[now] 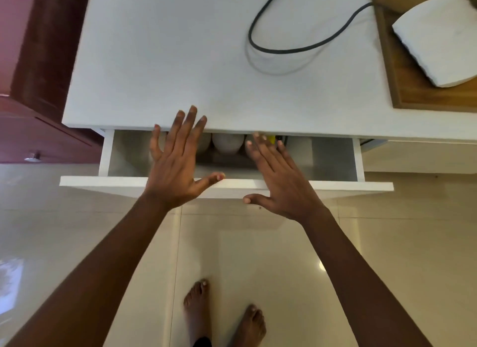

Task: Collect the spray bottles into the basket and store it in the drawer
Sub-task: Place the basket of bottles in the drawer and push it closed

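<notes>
**Bottles stowed, drawer not yet shut**

The drawer [333, 155] stands partly pulled out across the middle of the frame, under the edge of the white countertop [180, 50]. Inside it, just below that edge, show the rounded white bodies of the spray bottles [227, 143], with a speck of yellow to their right. They sit in something brownish that is probably the basket [222, 163]; most of it is hidden, so I cannot be sure.

The left hand [175, 171] and the right hand [281, 181] are both spread flat, fingers straight and apart, holding nothing. They hover over the drawer's front, the left thumb lying along its top edge; whether it touches I cannot tell.

Collecting and placing look done, to judge from this. What seems left is pushing the drawer closed.

On the countertop in the upper right lies a looped dark cable [296, 48], and beside it a wooden board [413, 88].
</notes>
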The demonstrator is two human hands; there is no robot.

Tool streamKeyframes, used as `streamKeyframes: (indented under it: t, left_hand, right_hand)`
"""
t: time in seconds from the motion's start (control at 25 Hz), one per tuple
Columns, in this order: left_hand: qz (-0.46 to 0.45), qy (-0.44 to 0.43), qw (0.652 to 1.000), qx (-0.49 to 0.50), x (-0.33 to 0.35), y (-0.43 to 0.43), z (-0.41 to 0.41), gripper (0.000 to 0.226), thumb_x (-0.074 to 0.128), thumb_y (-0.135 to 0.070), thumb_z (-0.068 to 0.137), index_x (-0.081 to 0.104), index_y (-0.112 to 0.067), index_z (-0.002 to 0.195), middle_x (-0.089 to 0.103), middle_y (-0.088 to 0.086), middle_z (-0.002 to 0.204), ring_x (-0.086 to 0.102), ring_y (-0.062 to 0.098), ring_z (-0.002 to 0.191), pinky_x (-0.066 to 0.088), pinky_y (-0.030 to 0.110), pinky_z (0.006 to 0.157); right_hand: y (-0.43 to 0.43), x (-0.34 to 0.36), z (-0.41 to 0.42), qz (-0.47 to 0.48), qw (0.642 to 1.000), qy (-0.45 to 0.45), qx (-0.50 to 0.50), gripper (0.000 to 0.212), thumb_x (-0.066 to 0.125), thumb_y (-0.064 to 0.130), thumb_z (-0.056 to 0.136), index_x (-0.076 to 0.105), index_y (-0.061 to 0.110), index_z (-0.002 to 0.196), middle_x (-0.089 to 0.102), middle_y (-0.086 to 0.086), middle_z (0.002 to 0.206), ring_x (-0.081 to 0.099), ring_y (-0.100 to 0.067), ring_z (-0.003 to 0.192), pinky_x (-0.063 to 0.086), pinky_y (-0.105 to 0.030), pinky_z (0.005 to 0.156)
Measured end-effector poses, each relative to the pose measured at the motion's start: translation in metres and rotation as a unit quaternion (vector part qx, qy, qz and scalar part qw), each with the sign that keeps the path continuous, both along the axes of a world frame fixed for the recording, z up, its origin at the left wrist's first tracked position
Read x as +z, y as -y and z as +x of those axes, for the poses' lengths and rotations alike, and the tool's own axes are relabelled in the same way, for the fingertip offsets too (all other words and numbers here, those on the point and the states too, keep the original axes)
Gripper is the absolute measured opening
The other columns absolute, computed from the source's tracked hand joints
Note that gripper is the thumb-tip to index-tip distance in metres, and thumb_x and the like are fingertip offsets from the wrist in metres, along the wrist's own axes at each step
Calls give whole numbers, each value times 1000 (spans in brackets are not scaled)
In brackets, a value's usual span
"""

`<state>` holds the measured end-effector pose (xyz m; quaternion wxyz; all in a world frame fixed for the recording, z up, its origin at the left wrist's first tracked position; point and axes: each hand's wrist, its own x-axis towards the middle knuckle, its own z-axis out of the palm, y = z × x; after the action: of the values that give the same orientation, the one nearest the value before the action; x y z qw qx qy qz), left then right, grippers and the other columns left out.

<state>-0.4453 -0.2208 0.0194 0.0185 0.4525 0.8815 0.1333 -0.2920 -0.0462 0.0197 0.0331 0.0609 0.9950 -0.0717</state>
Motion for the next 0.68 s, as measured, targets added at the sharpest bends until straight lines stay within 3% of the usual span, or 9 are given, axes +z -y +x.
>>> streamKeyframes:
  t: [0.08,0.2,0.36,0.48,0.6,0.68]
  left_hand:
    - [-51,-14,997,-54,0,-12,-20,110,22,-87,67,-7,-19,148,-12,5,158,-13,19,145,-19,45,112]
    - [-93,6,992,-85,0,-20,-37,116,37,-84,66,-14,-19,147,-15,4,158,-16,18,145,-19,41,113]
    - [-81,-35,994,-68,-6,-21,-35,105,62,-53,75,-3,-18,149,-2,2,159,-15,8,144,-12,36,115]
    - [-50,-73,996,-16,-16,-26,-32,90,63,-25,80,5,-17,149,8,-1,157,-14,4,144,-3,36,116]
    - [-6,-135,991,4,-24,-29,-26,81,49,8,78,17,-17,148,26,1,155,22,13,143,16,37,111]
    - [7,-184,983,-13,-23,-33,-35,78,41,13,73,27,-15,145,38,3,149,42,19,134,32,41,100]
  right_hand:
    - [-7,-1,-7,83,996,-1,25,90,54,52,84,11,6,148,13,-12,158,11,-24,146,10,-41,120]
    - [-8,1,-14,166,980,-105,-28,73,65,19,81,29,5,143,42,-12,146,39,-27,134,29,-38,112]
    - [-22,1,-44,124,979,-128,-94,78,77,15,67,42,0,135,50,-18,139,46,-33,130,35,-47,109]
    - [-29,-9,-56,89,969,-186,-138,60,76,4,68,55,0,125,62,-17,126,57,-31,119,39,-43,103]
    - [-20,-18,-52,94,953,-241,-157,46,67,1,78,58,2,123,63,-15,125,58,-27,119,35,-37,111]
    - [-23,-20,-56,100,946,-268,-153,44,64,-3,80,58,3,123,62,-14,125,57,-27,120,26,-34,114]
